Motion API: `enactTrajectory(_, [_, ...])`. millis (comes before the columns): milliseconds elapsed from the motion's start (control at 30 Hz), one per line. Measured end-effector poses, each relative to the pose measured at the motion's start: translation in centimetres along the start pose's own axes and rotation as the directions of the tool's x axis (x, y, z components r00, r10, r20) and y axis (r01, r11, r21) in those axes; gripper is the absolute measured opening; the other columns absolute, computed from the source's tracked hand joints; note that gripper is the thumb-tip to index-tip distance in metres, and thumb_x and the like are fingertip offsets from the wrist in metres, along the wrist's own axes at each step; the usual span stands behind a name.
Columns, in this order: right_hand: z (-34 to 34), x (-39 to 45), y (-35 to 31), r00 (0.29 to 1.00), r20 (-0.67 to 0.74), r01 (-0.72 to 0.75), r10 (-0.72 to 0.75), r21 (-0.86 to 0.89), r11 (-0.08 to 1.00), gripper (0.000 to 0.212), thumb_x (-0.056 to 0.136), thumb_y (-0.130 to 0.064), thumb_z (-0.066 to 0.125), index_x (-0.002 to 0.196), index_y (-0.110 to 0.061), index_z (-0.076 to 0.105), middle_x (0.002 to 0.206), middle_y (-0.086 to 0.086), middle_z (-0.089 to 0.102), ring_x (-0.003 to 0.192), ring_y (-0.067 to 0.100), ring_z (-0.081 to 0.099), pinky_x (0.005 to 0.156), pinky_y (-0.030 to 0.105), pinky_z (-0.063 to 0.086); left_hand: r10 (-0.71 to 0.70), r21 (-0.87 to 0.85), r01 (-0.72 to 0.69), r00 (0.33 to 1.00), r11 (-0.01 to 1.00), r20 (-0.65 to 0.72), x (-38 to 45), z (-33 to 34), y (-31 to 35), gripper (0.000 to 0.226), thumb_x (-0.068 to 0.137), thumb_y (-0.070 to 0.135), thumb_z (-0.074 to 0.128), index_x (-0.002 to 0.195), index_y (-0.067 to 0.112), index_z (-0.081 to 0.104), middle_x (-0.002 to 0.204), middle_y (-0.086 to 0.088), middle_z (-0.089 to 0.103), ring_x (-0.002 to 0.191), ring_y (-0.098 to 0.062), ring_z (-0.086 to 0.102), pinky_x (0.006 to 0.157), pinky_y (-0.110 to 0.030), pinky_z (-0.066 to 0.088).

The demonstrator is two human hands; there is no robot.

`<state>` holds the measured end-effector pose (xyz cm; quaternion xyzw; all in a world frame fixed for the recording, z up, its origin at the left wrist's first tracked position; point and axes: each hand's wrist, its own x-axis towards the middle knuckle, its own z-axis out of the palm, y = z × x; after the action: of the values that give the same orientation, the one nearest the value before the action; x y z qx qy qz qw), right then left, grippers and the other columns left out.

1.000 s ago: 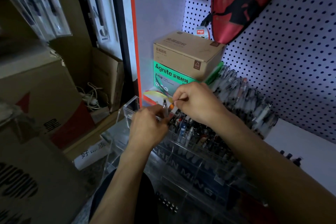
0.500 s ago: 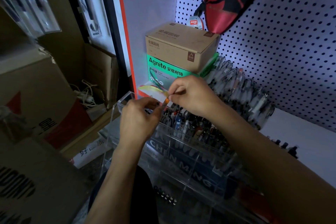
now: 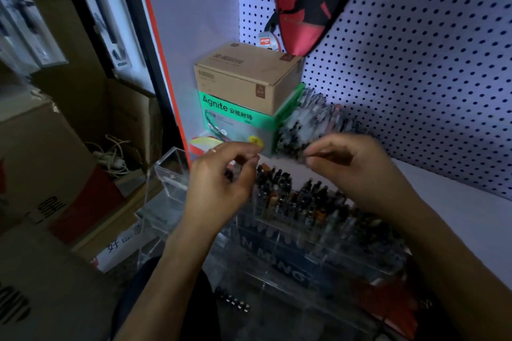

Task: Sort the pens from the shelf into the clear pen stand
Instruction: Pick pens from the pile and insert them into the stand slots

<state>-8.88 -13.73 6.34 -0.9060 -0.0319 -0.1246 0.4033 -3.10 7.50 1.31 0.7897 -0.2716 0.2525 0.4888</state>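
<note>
While curled over the pen stand (image 3: 279, 230), both hands' fingers (image 3: 243, 158), contents unclear.

"Agnite" in white on green box (image 3: 235, 116), partial letters "N M NG" on clear pen stand (image 3: 277, 255) front, other print blurred, unreadable

Open air lies above the clear pen stand (image 3: 279, 232) between the left hand (image 3: 221, 180) and right hand (image 3: 352, 166), but behind it the stacked cardboard box (image 3: 246, 75) and green Agnite box (image 3: 235, 119), the leaning pile of pens (image 3: 313, 116) and the pegboard (image 3: 415, 77) close the way.
</note>
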Motion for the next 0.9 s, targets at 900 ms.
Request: enactTrajectory(900, [-11.1,-5.1,19.8,0.797,-0.073,-0.593,0.599,0.092,0.8,0.014,0.09,-0.021,0.066,0.104,-0.023,0.065,0.095,0.002,0.07,0.08,0.012,0.068,0.062,0.023,0.05,-0.26,0.5,-0.409,0.513,0.764,0.818,8.0,27.4,8.5,0.027,0.088,0.009,0.053,0.065,0.013,0.04,0.065,-0.002,0.038,0.054,-0.015,0.037,0.055,-0.032,0.045])
